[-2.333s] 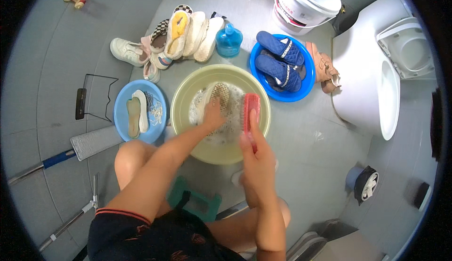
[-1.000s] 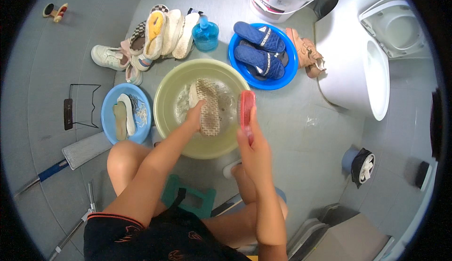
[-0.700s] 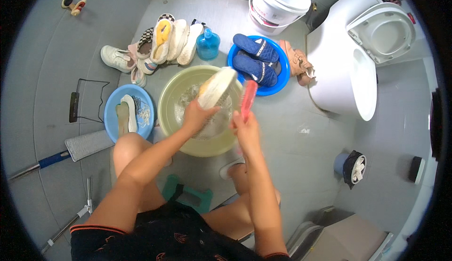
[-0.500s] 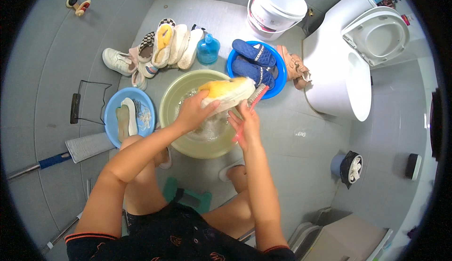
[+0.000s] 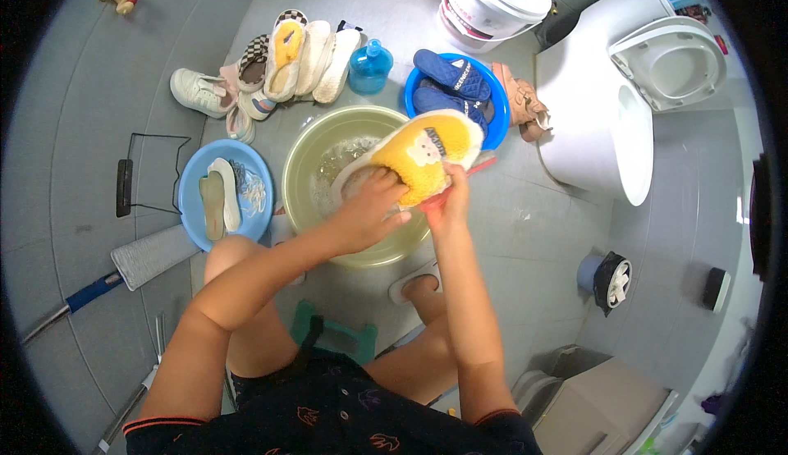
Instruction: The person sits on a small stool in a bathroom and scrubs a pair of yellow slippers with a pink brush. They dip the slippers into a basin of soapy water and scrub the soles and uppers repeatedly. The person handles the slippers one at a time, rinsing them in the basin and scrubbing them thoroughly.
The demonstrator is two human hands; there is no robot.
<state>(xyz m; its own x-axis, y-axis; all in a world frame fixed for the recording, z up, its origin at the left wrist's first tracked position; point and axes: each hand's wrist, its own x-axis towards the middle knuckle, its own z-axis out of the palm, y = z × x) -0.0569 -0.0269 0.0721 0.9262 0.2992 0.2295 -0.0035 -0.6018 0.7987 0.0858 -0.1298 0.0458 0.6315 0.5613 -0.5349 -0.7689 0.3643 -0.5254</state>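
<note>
A fluffy slipper (image 5: pixel 410 178) with a yellow upper, a pale bear patch and a white sole edge is held tilted over the olive-green basin (image 5: pixel 292 160). My left hand (image 5: pixel 368 215) grips it at the foot opening, its fingers reaching inside. Beneath the slipper's right side is my right hand (image 5: pixel 451 202), closed around a pink-handled scrub brush (image 5: pixel 483 164) and touching the slipper. The bristles are hidden behind the slipper. Sudsy water (image 5: pixel 349 155) shows in the basin.
Blue slippers (image 5: pixel 453 76) lie in a blue basin (image 5: pixel 498 133) by tan shoes (image 5: pixel 517 100) and the toilet (image 5: pixel 574 118). Several shoes and slippers (image 5: pixel 283 65) stand beside a blue jug (image 5: pixel 370 68). Insoles (image 5: pixel 223 196) and laces fill a light-blue basin (image 5: pixel 190 224). A white bucket (image 5: pixel 492 4) stands behind.
The slipper has been turned so its yellow upper faces me instead of its side. My left fingers have moved into its opening; the brush has gone mostly behind it.
</note>
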